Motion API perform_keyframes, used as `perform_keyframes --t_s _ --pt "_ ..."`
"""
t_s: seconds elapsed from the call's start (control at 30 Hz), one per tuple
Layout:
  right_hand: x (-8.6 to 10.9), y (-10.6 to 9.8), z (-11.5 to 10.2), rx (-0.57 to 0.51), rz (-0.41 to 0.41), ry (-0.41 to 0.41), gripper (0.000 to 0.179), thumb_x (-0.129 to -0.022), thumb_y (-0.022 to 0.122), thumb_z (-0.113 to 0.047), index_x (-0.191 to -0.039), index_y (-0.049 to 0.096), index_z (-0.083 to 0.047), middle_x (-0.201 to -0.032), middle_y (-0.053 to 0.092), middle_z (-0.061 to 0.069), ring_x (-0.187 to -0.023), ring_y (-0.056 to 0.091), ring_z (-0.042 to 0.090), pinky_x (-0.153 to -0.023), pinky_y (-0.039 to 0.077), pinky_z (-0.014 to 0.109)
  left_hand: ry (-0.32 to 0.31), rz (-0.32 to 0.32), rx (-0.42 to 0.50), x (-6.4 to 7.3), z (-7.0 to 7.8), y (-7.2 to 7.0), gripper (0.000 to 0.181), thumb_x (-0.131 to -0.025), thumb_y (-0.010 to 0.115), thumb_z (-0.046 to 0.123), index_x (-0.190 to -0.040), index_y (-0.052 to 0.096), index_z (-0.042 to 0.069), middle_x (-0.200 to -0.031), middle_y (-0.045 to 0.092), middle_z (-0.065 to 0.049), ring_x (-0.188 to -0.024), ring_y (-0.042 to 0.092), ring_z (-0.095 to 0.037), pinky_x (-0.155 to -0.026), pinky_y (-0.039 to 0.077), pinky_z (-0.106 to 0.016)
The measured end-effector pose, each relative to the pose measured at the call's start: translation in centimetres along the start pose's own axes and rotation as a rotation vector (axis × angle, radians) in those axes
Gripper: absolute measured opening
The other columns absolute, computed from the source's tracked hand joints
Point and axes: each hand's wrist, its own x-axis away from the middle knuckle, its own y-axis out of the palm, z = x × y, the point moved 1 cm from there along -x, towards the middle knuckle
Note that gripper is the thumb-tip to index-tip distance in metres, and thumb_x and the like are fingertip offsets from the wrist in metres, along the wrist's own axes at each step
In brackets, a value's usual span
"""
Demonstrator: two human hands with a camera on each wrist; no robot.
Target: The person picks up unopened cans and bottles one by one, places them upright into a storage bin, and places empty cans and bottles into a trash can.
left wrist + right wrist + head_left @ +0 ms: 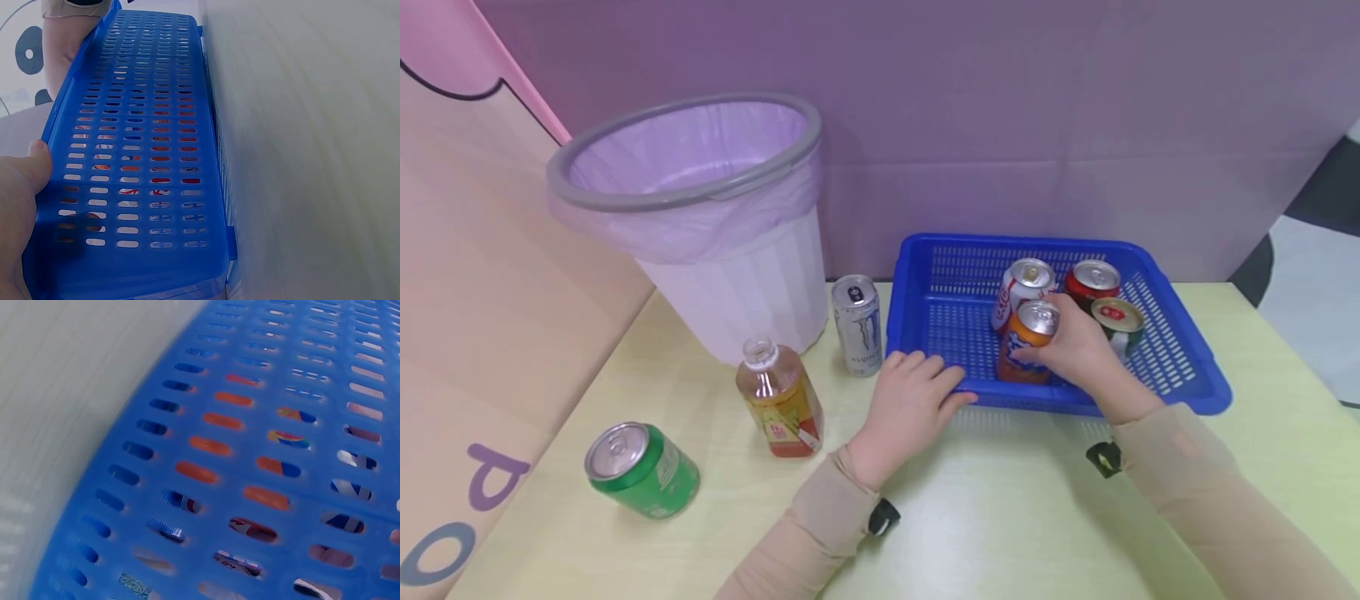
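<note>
My right hand (1078, 343) holds an orange soda can (1028, 343) by its upper part, thumb on the near side, inside the blue plastic basket (917, 312). Close around that can stand a white-and-red can (1022, 287), a red can (1092, 282) and a dark green can with a gold top (1117, 321). My left hand (913, 404) grips the basket's near left rim, fingers over the edge. In the left wrist view, the thumb (39, 165) lies at the rim. Through the slots in the right wrist view, parts of the orange can (209, 445) show; the right hand is mostly hidden there.
Left of the basket stands a silver-white can (859, 329). A bottle of amber drink without a cap (782, 408) is nearer, and a green can (651, 475) sits tilted-looking at far left. A lined white trash bin (752, 267) stands behind them, against the purple wall (1075, 125).
</note>
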Motion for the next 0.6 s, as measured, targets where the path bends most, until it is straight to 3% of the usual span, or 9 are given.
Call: perform_keyframes --t_s 0.37,0.6 --pt "-0.12 0.07 -0.10 0.017 -0.016 0.018 0.078 -0.081 0.074 -0.015 -0.136 0.025 0.012 -0.133 0.041 0.036 -0.119 0.045 0.049 -0.099 0.037 0.058 -0.003 -0.007 -0.006 -0.05 0.07 -0.08 0.031 -0.090 0.056 0.050 -0.100 0.069 0.024 -0.086 0.065 0.008 -0.077 0.055 -0.011 -0.073 0.037 -0.028" --pt "-0.23 0.26 -0.20 0.074 0.023 -0.039 0.074 -0.081 0.074 -0.015 -0.132 0.029 0.013 -0.128 0.043 0.035 -0.115 0.048 0.049 -0.096 0.040 0.058 -0.008 0.002 0.001 -0.02 0.08 -0.08 0.030 -0.089 0.057 0.050 -0.099 0.069 0.024 -0.086 0.065 0.008 -0.077 0.055 -0.011 -0.073 0.036 -0.028"
